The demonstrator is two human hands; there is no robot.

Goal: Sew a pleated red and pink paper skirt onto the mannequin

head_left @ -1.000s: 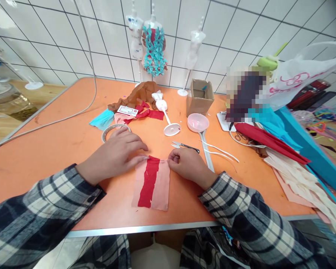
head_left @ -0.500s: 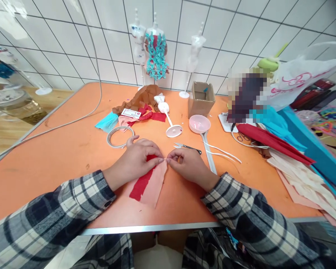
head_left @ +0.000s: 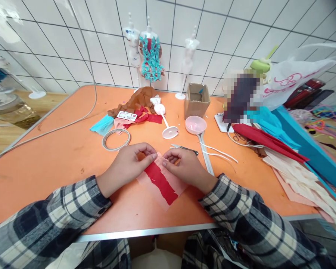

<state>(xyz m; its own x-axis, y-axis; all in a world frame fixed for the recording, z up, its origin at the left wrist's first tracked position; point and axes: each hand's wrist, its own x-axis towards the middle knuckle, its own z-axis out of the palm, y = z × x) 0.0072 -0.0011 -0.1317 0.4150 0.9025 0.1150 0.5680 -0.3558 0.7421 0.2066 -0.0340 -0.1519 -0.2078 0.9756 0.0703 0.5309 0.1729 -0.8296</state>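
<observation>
Spreading beneath two plaid sleeves [head_left: 246, 209], an orange table [head_left: 58, 168] bears the work as the left hand [head_left: 130, 162] and right hand [head_left: 189, 168] each pinch the upper edge of a pink sheet [head_left: 173, 180] between thumb and fingers, close beside each other. Lying between the hands and the table's near edge, the sheet points down and rightward from the fingertips, its long axis traced by a red strip [head_left: 161, 184], with snips [head_left: 189, 150] just behind the right hand.
</observation>
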